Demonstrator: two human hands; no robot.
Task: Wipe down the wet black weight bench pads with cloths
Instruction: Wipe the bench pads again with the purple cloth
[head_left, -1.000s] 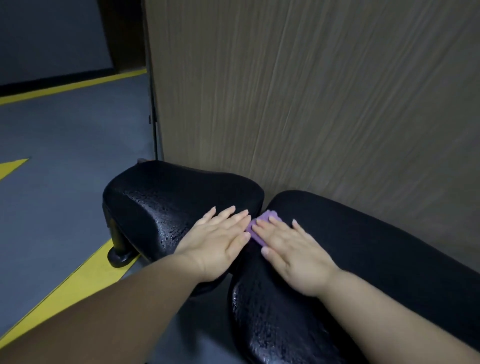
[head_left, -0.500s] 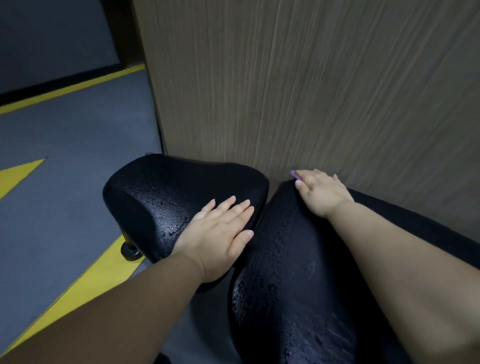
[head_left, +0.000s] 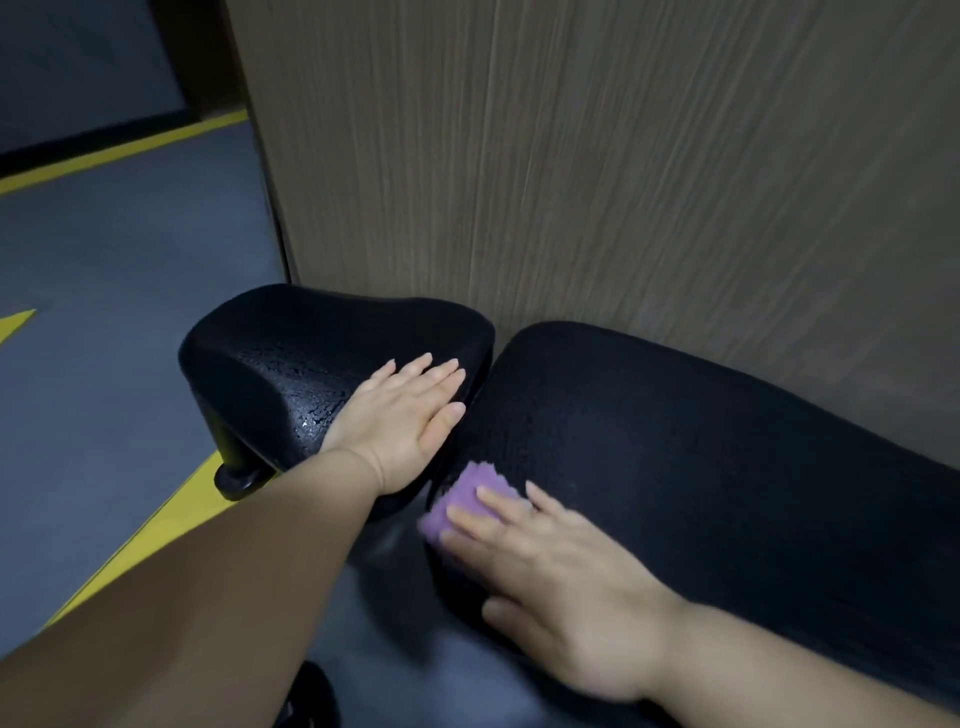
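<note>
Seat pad (head_left: 291, 364): left of back pad, a narrow gap between.
Back pad (head_left: 701, 441): right, along wall panel (head_left: 623, 156) behind.
Left grip (head_left: 410, 421): flat on seat pad's right edge.
Cloth (head_left: 462, 496): back pad's near left corner, under right grip (head_left: 566, 587).

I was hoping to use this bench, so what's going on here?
A person is wiping it down. The right hand presses a purple cloth flat against the near end of the long pad. The left hand lies flat on the short pad, and no cloth shows under it. Water beads are visible on the short pad beside that hand, so it is not dry yet.
</note>
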